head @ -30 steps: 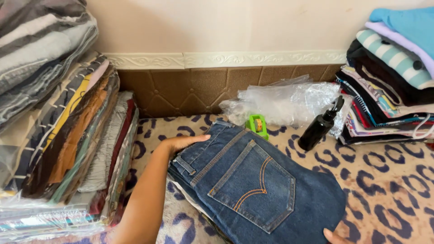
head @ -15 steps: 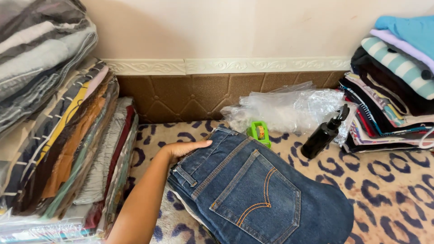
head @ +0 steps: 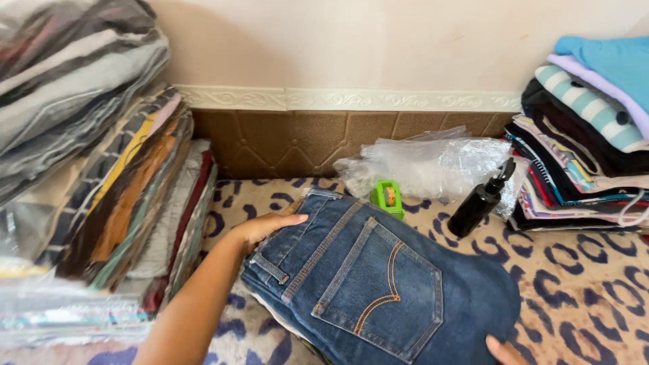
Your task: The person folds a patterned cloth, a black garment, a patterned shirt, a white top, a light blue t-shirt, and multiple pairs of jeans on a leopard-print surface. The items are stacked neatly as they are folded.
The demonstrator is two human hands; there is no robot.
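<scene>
Head view, left to right: at the left edge we see a leaning stack of folded clothes in clear bags, filling upper left to lower left. Next, our left hand lies flat, fingers straight and spread open, palm down on the waistband corner of the folded blue jeans; it presses, grips nothing. The jeans sit centre to lower centre on the leopard-print cover, long axis running diagonally from the waistband at upper left toward lower right, back pocket facing up. So the bulk of the jeans lies right and below the left hand. Our right hand only shows as fingertips at the bottom edge, touching the jeans' lower right end; we cannot tell how open it is. Left hand has more contact. Above the jeans: green tape dispenser, crumpled clear plastic, black spray bottle tilted. Far right: another folded clothes pile.
</scene>
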